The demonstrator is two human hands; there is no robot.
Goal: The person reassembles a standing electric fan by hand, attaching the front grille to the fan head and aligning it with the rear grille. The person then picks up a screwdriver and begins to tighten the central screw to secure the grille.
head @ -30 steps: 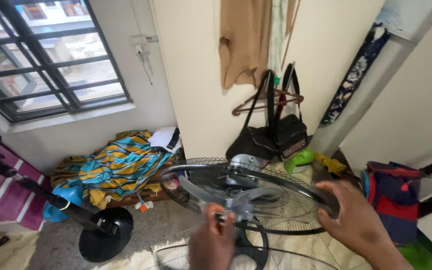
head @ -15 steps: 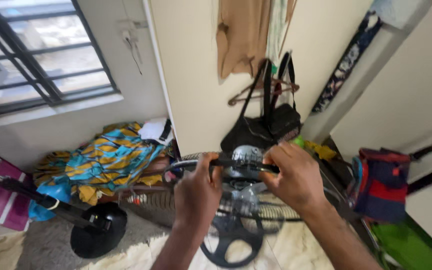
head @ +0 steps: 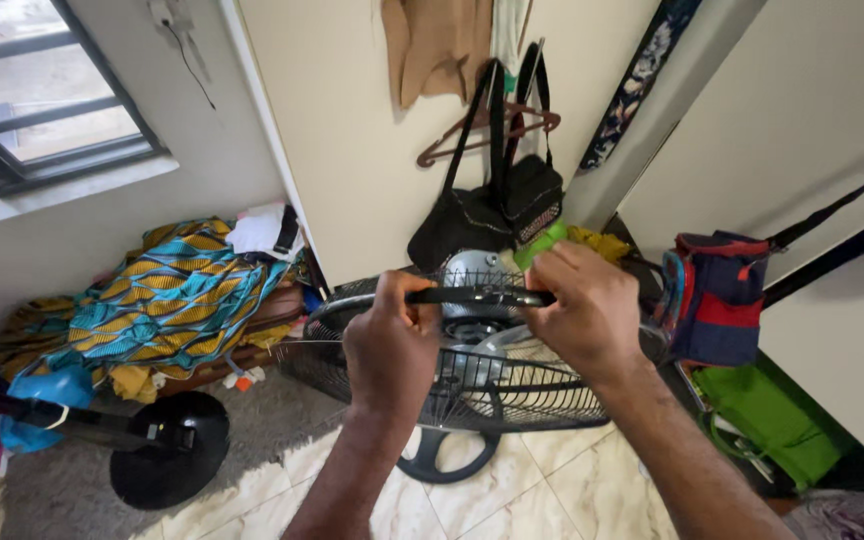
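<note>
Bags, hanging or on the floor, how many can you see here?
3. A black handbag and a smaller black bag hang against the cream wall; a blue and red backpack stands by the right wall. Others may be hidden.

Two hands, the left hand (head: 389, 340) and right hand (head: 584, 310), are gripping one fan guard (head: 512, 385). One round black stand base (head: 170, 462) is lying nearby, and what looks like two dark bags (head: 487, 215) are hanging behind.
</note>
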